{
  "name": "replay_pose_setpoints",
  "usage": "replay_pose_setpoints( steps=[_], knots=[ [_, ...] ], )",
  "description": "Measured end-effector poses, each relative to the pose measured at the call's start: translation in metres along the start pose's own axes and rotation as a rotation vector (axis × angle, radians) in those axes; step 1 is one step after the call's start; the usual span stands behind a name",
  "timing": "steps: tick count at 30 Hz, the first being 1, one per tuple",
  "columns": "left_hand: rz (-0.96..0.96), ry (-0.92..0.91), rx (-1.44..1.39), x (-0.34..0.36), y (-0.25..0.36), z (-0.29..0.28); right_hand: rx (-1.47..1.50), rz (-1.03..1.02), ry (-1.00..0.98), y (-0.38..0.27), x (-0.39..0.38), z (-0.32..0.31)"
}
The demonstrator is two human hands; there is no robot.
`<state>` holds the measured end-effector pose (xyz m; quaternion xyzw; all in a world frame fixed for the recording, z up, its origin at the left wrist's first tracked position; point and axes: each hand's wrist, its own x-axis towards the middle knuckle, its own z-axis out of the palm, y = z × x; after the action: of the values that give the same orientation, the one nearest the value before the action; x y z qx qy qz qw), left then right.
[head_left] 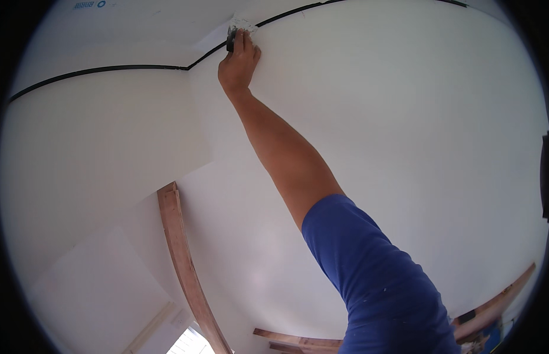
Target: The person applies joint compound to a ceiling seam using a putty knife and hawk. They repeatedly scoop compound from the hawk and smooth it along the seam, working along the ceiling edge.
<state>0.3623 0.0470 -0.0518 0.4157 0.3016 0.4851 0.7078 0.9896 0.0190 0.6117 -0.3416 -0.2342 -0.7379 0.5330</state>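
Observation:
My right hand (239, 65) reaches high overhead, its fingers closed round a putty knife (231, 39) with a dark handle. White filler (242, 24) coats the knife's blade, which rests at the line where wall and ceiling meet. A thin black strip (127, 67) runs along that line and bends at the wall corner; the blade and hand cover part of it. The pale wall (392, 130) fills the view behind my raised forearm and blue sleeve. My left hand is outside the picture.
The white ceiling (138, 29) lies above the strip. A reddish-brown wooden post (184, 259) stands at the lower left, near a bright window (190, 342). More wooden boards (298, 340) show along the bottom, with another wooden piece (498, 304) at the lower right.

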Motion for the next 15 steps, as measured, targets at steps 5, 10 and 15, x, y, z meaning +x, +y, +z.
replay_pose_setpoints(
  steps=[5,10,15],
  knots=[
    [0.302,0.001,0.885,0.022,-0.015,-0.001,0.11,-0.025,-0.082,-0.001,-0.029,-0.014],
    [-0.462,-0.449,-0.284,0.058,0.009,0.039,0.409,0.406,-0.356,-0.037,-0.106,-0.164],
    [-0.68,-0.636,-0.611,0.082,-0.001,0.134,0.481,0.86,-1.097,-0.116,-0.23,-0.402]
  ],
)
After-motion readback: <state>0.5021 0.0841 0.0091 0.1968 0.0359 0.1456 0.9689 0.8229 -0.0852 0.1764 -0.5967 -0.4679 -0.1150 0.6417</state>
